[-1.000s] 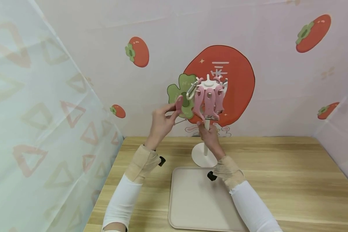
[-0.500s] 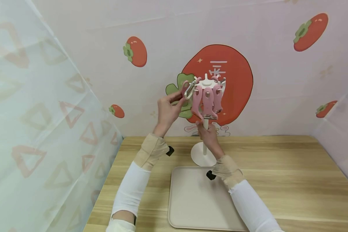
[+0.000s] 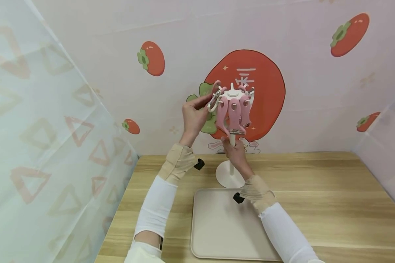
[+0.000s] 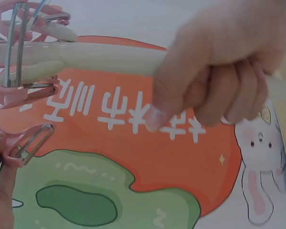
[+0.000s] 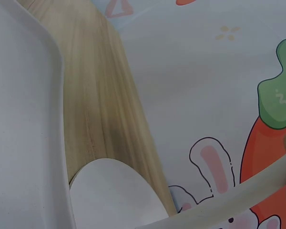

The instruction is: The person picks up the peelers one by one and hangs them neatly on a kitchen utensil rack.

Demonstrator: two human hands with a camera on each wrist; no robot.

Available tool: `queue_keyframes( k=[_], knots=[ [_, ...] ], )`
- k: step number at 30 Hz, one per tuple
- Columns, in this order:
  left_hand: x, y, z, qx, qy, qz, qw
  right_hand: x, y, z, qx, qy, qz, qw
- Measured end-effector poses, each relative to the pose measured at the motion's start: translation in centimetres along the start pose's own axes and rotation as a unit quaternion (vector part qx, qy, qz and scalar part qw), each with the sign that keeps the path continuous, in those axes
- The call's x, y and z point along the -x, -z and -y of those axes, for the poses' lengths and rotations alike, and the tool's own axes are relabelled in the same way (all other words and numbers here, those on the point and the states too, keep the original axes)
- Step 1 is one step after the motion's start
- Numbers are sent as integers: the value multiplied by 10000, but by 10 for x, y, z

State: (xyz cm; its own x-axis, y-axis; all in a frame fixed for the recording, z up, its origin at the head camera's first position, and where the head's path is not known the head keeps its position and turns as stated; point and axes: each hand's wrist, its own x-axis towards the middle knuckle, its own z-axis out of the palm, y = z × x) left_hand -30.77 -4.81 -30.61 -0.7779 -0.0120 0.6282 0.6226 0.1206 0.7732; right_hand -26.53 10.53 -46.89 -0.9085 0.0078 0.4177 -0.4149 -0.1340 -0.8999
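A white stand [image 3: 232, 94] with short prongs round its top carries several pink peelers [image 3: 234, 114]. A white-and-metal peeler [image 3: 213, 104] hangs on its left side. My left hand [image 3: 195, 116] pinches one pink peeler [image 4: 26, 143], its loop end rising beside the prongs at upper left; whether it touches a prong I cannot tell. My right hand [image 3: 237, 155] grips the white pole [image 4: 109, 58] below the hanging peelers, fingers curled round it. In the right wrist view this hand shows only as a sliver at the edge.
The stand's round base [image 3: 229, 177] rests on the wooden table [image 3: 316, 197]. A beige tray [image 3: 227, 226] lies in front of it, under my right forearm. Behind is a printed backdrop [image 3: 303, 109]; another sheet [image 3: 52, 146] hangs at the left.
My left hand has moved right and upward with the pink peeler, from apart from the stand to beside its top prongs. The right hand keeps its grip on the pole.
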Motion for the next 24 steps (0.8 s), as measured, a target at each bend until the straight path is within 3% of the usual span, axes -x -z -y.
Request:
queue_keyframes(
  k=[4, 10, 18, 24],
  knots=[
    [-4, -6, 1, 320, -45, 178, 9993, 0, 1, 0, 0, -98, -13, 10000],
    [-8, -11, -1, 361, -105, 482, 9981, -1, 0, -1, 9, -28, -52, 10000],
    [-7, -12, -2, 492, 126, 605, 9969, -1, 0, 1, 50, -42, 21, 10000],
    [-10, -15, -2, 416, -55, 681, 9968, -2, 1, -1, -7, -48, 60, 10000]
  ],
)
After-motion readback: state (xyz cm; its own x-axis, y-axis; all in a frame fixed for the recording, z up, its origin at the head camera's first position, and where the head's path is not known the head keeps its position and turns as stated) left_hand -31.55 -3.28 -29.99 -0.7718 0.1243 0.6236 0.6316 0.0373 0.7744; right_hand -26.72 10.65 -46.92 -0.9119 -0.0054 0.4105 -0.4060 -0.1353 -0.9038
